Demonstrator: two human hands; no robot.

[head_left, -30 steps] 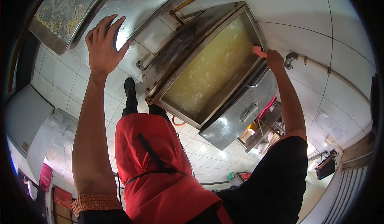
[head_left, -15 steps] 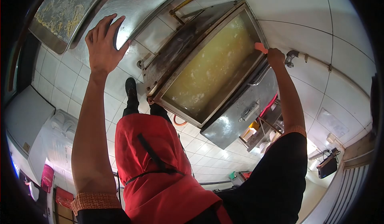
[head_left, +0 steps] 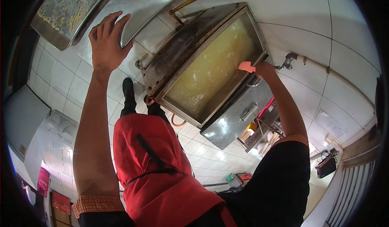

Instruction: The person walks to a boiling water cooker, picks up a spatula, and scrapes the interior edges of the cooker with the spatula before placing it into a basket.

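Observation:
My left hand [head_left: 107, 44] has its fingers spread at the edge of a shiny metal counter [head_left: 139, 2] and holds nothing. Over the right rim of a deep metal vat [head_left: 190, 121], my right hand [head_left: 265, 70] is closed round a flat orange-pink tool [head_left: 246, 67]. The tool's blade points left, above cloudy yellowish liquid [head_left: 210, 67] with pale bits in it. Whatever part of the tool lies inside my fist is hidden.
A metal tray [head_left: 65, 14] with noodle-like scraps sits at the upper left. Right of my right hand, a tap [head_left: 288, 61] juts from the tiled wall. A metal panel [head_left: 239, 121] stands beside the vat, with shelves [head_left: 259, 136] below.
My right hand has moved left and down with the orange-pink tool, from the vat's far right corner to along its right rim. The view has shifted slightly; my left hand keeps its pose.

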